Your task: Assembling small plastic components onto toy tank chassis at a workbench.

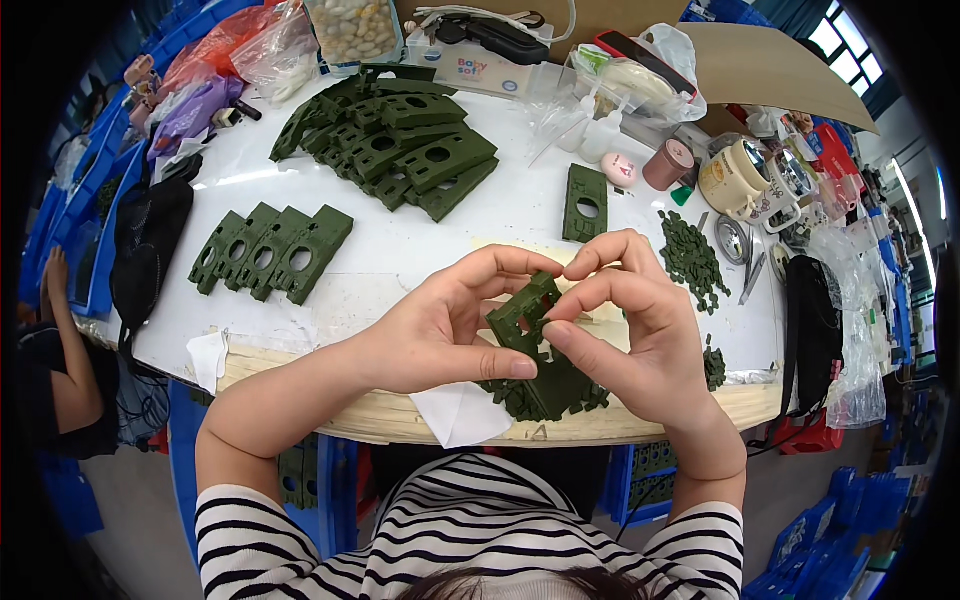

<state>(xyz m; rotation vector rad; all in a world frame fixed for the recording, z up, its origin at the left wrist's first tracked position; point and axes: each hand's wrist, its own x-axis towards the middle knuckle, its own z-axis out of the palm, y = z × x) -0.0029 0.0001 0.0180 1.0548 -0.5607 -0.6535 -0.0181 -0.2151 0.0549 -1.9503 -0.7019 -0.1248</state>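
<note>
A dark green molded plastic part with an opening (512, 318) is tilted up between my two hands above the table's near edge. My left hand (425, 325) grips it from the left, thumb along its near side. At its right edge, my right hand (635, 335) pinches with thumb and forefinger; any small piece between those fingertips is hidden. Below my hands lies a heap of small green pieces (575, 392). A flat green plate with a round hole (585, 229) lies just beyond my right hand. Several similar plates (233, 272) overlap in a row at left.
A large pile of green plates (440, 160) stands at the back. Small green bits (688, 255) are scattered at right, near tweezers (752, 278) and a tape roll (731, 238). Mugs (735, 178) and a pink-brown jar (667, 165) stand behind. White paper (462, 415) hangs over the front edge.
</note>
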